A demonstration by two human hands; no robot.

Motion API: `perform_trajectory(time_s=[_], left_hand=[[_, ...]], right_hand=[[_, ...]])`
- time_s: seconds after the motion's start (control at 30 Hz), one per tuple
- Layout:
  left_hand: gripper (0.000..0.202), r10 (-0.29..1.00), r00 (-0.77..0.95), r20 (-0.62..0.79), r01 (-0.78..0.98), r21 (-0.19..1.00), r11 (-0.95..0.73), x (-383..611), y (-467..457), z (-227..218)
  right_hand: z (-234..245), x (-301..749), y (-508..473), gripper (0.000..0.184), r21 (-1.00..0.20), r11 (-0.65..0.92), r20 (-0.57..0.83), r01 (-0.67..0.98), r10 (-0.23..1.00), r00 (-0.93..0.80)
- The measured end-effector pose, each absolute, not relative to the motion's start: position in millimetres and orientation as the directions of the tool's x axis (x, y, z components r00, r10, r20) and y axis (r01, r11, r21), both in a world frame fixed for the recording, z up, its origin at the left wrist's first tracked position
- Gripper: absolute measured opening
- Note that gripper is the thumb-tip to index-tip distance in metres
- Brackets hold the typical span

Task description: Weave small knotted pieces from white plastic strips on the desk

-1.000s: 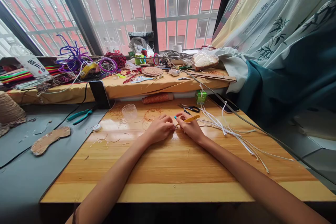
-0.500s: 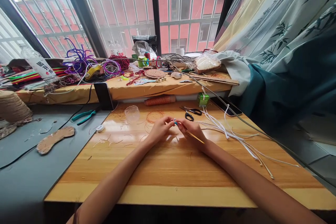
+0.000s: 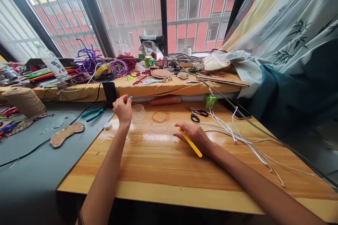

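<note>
The right hand [image 3: 194,135] grips a slim yellow tool [image 3: 192,144] between thumb and fingers, while the tips of its thumb and forefinger stand apart beyond the tool's far end. The tool's long axis runs slantwise, from those fingertips back toward the person and out to the right, its near end sticking out free over the wooden table [image 3: 158,168]. The left hand [image 3: 123,109] is well apart from it, off to the left and farther forward, raised with fingers curled in and thumb close to the forefinger; whether anything is pinched there is too small to tell. Just beside that hand is a clear plastic cup [image 3: 138,112]. A coil of copper-coloured wire [image 3: 160,122] lies flat between the two hands, ahead and left of the right fingertips, which are nearer to it than the left hand is. Past the right hand lie black-handled scissors [image 3: 195,117], and to its right white cords [image 3: 228,130] trail toward the table's right side. An orange spool [image 3: 166,100] rests lengthwise behind the coil.
</note>
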State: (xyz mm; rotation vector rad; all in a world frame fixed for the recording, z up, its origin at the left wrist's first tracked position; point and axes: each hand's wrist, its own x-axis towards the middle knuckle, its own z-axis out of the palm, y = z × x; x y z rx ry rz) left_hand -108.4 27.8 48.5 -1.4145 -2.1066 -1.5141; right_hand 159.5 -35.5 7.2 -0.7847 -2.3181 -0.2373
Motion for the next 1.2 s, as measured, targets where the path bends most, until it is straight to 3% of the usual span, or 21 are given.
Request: perform_trajectory(time_s=[0.23, 0.3, 0.37, 0.43, 0.53, 0.8, 0.87, 0.97, 1.03, 1.2], left_hand=[[0.028, 0.588, -0.537, 0.605, 0.752, 0.659, 0.009, -114.7, 29.5, 53.2], [0.028, 0.617, -0.514, 0.596, 0.797, 0.598, 0.085, -126.5, 28.5, 50.1], [0.030, 0.698, -0.447, 0.560, 0.871, 0.450, 0.197, -142.5, 25.8, 44.4], [0.033, 0.796, -0.386, 0.466, 0.918, 0.282, 0.280, -158.8, 22.4, 38.2], [0.030, 0.872, -0.381, 0.309, 0.924, 0.155, 0.348, -175.7, 19.4, 32.7], [0.016, 0.944, -0.328, -0.030, 0.941, 0.078, 0.329, -172.3, 21.8, 34.5], [0.018, 0.931, -0.362, 0.037, 0.929, 0.099, 0.357, -168.6, 19.8, 38.2], [0.029, 0.824, -0.427, 0.372, 0.904, 0.188, 0.383, -160.6, 16.9, 48.0], [0.030, 0.730, -0.382, 0.566, 0.924, 0.246, 0.293, -153.8, 17.1, 53.6], [0.026, 0.786, -0.306, 0.537, 0.921, 0.377, 0.101, -143.9, 23.7, 53.2]], right_hand=[[7.6, 157.7, -39.6, 0.026, -0.003, 0.817, 0.533, 0.576, 0.489, -0.691], [7.6, 157.4, -39.3, 0.027, 0.010, 0.811, 0.513, 0.585, 0.498, -0.699], [8.0, 157.1, -38.9, 0.029, 0.015, 0.803, 0.503, 0.596, 0.509, -0.699], [8.2, 156.7, -38.5, 0.029, 0.024, 0.799, 0.490, 0.601, 0.514, -0.704], [7.2, 156.3, -37.7, 0.030, 0.028, 0.797, 0.479, 0.604, 0.519, -0.708], [3.4, 156.9, -35.0, 0.025, -0.014, 0.803, 0.465, 0.596, 0.533, -0.707], [3.8, 157.0, -34.9, 0.026, -0.011, 0.803, 0.458, 0.596, 0.534, -0.711], [4.6, 157.1, -35.1, 0.028, 0.003, 0.797, 0.446, 0.604, 0.539, -0.714], [4.8, 156.9, -35.1, 0.028, 0.008, 0.798, 0.440, 0.602, 0.538, -0.719], [3.2, 156.8, -34.4, 0.027, 0.008, 0.796, 0.442, 0.605, 0.540, -0.716]])
